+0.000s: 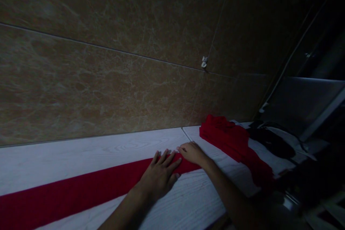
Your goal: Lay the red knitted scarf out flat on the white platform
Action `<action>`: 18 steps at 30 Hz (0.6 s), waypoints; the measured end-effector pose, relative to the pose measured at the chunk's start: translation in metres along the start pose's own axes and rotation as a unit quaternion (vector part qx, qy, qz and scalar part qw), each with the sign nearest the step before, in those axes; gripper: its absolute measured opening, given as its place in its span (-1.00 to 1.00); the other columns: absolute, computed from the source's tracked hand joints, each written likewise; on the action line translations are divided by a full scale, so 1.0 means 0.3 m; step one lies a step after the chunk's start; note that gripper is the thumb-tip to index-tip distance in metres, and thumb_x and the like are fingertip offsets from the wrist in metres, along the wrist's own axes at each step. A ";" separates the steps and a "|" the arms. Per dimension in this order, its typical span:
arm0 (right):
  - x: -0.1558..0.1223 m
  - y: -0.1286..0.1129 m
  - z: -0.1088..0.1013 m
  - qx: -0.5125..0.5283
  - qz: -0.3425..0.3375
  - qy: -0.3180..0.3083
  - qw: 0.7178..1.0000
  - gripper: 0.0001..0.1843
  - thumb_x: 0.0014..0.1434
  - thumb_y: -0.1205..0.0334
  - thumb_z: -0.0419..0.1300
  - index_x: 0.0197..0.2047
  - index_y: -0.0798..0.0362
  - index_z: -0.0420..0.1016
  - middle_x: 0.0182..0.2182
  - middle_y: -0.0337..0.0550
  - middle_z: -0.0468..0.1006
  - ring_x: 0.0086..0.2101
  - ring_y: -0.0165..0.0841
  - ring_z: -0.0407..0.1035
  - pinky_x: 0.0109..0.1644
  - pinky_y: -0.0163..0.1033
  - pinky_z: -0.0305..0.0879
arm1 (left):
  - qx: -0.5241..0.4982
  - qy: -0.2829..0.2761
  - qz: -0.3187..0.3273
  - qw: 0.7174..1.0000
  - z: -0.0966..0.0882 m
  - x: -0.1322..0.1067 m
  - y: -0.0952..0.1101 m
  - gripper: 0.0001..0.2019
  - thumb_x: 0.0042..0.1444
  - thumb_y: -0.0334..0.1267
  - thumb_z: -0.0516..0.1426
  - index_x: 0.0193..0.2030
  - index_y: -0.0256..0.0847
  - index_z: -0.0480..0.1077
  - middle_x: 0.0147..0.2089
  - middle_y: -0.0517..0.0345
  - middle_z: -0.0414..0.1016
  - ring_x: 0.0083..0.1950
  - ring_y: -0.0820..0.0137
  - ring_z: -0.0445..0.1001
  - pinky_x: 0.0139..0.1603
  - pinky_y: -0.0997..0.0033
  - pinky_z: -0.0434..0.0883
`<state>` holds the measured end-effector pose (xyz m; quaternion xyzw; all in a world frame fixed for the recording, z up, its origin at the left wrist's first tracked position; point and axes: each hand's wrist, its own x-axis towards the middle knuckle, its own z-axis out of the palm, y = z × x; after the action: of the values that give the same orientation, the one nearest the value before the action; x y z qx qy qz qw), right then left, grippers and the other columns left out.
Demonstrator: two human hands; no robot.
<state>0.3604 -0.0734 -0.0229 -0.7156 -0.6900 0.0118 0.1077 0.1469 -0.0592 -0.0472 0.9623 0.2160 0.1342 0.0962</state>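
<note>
A long red strip of cloth [88, 188] lies flat on the pale wood-grain table, running from the lower left to the middle. My left hand [161, 174] rests on it near its right end, palm down with the fingers spread. Just to the right, my right hand [192, 152] is closed at the strip's upper edge, its fingers curled and pressed together on the cloth. What lies under the right palm is hidden.
A crumpled heap of red cloth [229, 136] lies further right, with a dark object [272, 142] beyond it. The brown tiled wall [107, 79] borders the table's [67, 158] far side. Deep shadow covers the right side.
</note>
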 end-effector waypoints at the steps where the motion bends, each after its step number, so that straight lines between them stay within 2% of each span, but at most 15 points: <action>1: -0.004 0.006 0.003 -0.005 0.002 0.009 1.000 -0.57 0.39 0.07 0.03 -0.38 0.00 0.63 -0.37 -0.08 0.68 -0.36 -0.32 0.47 -0.26 -0.25 0.09 | -0.002 0.001 0.003 1.000 0.001 0.000 -0.001 -0.47 0.39 0.04 -0.08 0.45 0.06 0.10 0.51 -0.02 0.03 0.53 0.00 -0.07 0.43 -0.34 -0.02; 9: -0.011 0.030 0.028 -0.032 0.021 0.046 0.998 -0.61 0.40 0.07 0.02 -0.31 0.00 0.60 -0.33 -0.09 0.68 -0.34 -0.32 0.48 -0.23 -0.25 0.09 | -0.006 -0.016 0.002 1.000 0.004 -0.003 -0.005 -0.45 0.39 0.09 -0.15 0.47 0.07 0.05 0.52 -0.06 -0.03 0.54 -0.01 -0.14 0.43 -0.37 -0.06; 14: 0.003 0.035 0.022 -0.039 0.031 0.051 0.997 -0.63 0.41 0.08 0.02 -0.27 0.02 0.58 -0.31 -0.05 0.66 -0.28 -0.28 0.48 -0.17 -0.23 0.14 | 0.004 -0.011 -0.002 1.000 -0.009 -0.009 0.007 -0.45 0.38 0.07 -0.10 0.46 0.05 0.08 0.51 -0.07 0.01 0.53 -0.03 -0.10 0.43 -0.37 -0.03; 16: 0.000 0.035 0.014 -0.040 0.032 0.054 0.997 -0.68 0.41 0.11 0.03 -0.19 0.03 0.58 -0.22 -0.03 0.65 -0.18 -0.27 0.48 -0.07 -0.22 0.18 | 0.008 0.008 0.003 1.000 -0.007 -0.016 0.005 -0.45 0.37 0.05 -0.06 0.46 0.07 0.07 0.52 -0.05 0.00 0.53 -0.05 -0.10 0.42 -0.40 -0.02; 18: -0.019 0.030 0.014 -0.029 0.022 0.066 0.997 -0.70 0.41 0.15 0.01 -0.03 0.03 0.55 -0.05 0.00 0.61 -0.03 -0.26 0.44 0.05 -0.20 0.20 | 0.012 0.030 0.008 0.999 0.002 -0.024 -0.001 -0.44 0.37 0.05 -0.04 0.46 0.11 0.05 0.51 -0.01 0.02 0.52 -0.05 -0.08 0.41 -0.42 -0.02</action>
<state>0.3682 -0.0786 -0.0292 -0.7325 -0.6658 -0.0535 0.1316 0.1407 -0.0623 -0.0495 0.9605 0.2129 0.1616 0.0772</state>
